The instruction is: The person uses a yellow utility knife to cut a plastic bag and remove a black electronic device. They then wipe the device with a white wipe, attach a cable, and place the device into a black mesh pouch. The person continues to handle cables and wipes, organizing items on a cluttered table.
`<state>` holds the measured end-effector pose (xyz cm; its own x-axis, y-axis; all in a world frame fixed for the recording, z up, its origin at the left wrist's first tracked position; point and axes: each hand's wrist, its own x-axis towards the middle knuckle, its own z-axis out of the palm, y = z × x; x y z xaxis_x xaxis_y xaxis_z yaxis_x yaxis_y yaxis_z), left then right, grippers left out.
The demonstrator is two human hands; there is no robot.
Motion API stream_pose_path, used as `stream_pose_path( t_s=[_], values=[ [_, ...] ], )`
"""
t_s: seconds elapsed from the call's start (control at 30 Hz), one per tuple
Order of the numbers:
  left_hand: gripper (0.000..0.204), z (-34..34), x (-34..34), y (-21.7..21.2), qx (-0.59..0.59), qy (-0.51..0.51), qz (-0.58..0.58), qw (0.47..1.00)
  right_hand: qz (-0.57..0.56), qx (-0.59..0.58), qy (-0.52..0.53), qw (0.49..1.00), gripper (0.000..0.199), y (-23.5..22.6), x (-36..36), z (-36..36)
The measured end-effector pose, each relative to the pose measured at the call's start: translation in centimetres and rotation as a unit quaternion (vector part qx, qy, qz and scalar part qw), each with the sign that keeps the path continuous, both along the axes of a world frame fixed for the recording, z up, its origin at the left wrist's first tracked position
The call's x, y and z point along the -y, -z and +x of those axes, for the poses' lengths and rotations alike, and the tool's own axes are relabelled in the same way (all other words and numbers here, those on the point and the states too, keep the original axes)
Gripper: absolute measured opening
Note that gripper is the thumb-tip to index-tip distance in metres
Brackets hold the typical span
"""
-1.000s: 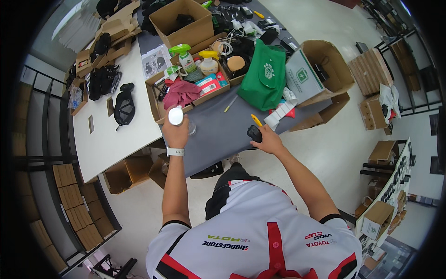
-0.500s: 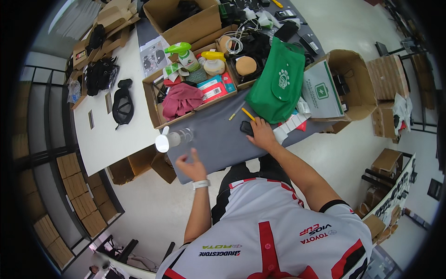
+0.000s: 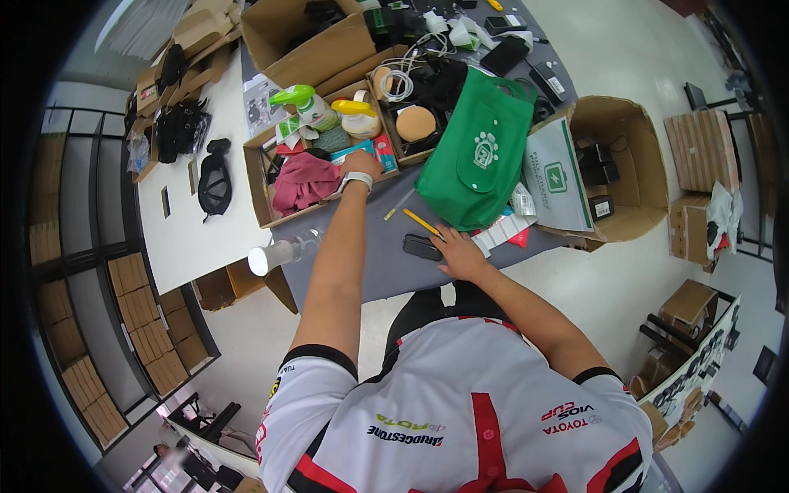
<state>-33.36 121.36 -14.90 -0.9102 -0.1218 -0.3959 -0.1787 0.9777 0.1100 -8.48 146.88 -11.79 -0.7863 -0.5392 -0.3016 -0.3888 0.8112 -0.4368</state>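
My left hand (image 3: 362,164) reaches into a shallow cardboard box (image 3: 283,215), over a blue-and-red package (image 3: 384,154); its fingers are hidden. Beside it lies a crumpled pink cloth (image 3: 302,182). Behind are a green-topped spray bottle (image 3: 316,111) and a yellow-capped bottle (image 3: 358,123). My right hand (image 3: 462,253) rests on the grey table cover with its fingers spread, nearest a small black object (image 3: 422,246) and a yellow pen-like stick (image 3: 421,221). A clear bottle with a white lid (image 3: 283,251) lies at the table's left edge.
A green fabric bag (image 3: 477,156) stands beyond my right hand. An open cardboard carton (image 3: 629,177) is at the right, with a white-and-green sheet (image 3: 559,179) against it. Cables (image 3: 400,80) and black devices crowd the far side. A white table (image 3: 177,246) adjoins at left.
My left hand has moved forward from above the near table edge into the cardboard box. My right hand stays by the black object. The whole view has shifted slightly.
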Motion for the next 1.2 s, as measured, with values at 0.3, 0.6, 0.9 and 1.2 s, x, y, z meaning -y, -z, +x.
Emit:
stream_pose_path(
  t_s=[0.3, 0.6, 0.9, 1.2],
  values=[
    [0.03, 2.8, 5.5, -2.4, -0.123, -0.093, 0.322, 0.934, -0.087, 0.076, 0.069, 0.991, 0.087, -1.4, -2.0, 0.3],
    [0.014, 10.7, 4.3, -9.2, -0.178, -0.252, 0.694, 0.651, -0.291, -0.013, 0.179, 0.94, 0.068, -6.1, 3.5, -3.8],
    [0.016, 14.8, 1.9, -7.2, -0.306, -0.088, 0.523, 0.791, -0.348, -0.164, 0.194, 0.903, 0.04, -5.7, 11.0, -12.3],
    [0.017, 19.9, 5.4, -7.8, -0.24, -0.236, 0.708, 0.621, -0.448, 0.103, 0.412, 0.787, 0.036, -2.3, 9.6, -19.2]
  ],
)
